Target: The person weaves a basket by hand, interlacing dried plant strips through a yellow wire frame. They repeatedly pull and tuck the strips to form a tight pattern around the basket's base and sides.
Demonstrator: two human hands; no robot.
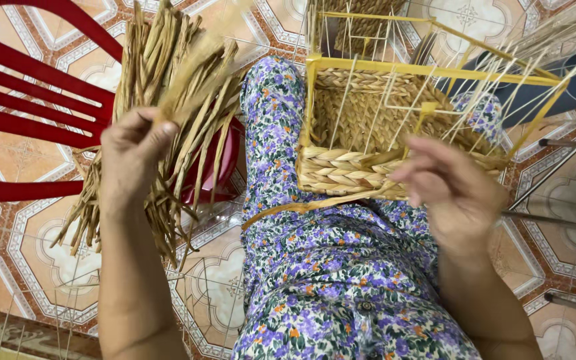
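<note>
Left hand [131, 150]: fingers pinched shut on a few dried straw strands [188, 87], lifted out of the straw bundle [161, 133] heaped across the red plastic chair [28, 100], at the chair's right edge. Right hand [451, 190]: fingers curled at the near wall of the half-woven basket [348, 170], fingertips touching a loose flat strand [301, 205] trailing leftward from the braided rim; whether clamped on it, cannot tell. Hands well apart, one on each side of the lap. Basket resting on the floral-clothed knees [301, 253], braided rows filling only the lower part, upper part bare yellow wire frame [428, 70] with thin pale uprights fanning outward. Behind the frame's far right corner, a dark blue cylinder [568, 83]. Underneath everything, patterned floor tiles [28, 233] in orange, white and grey.
</note>
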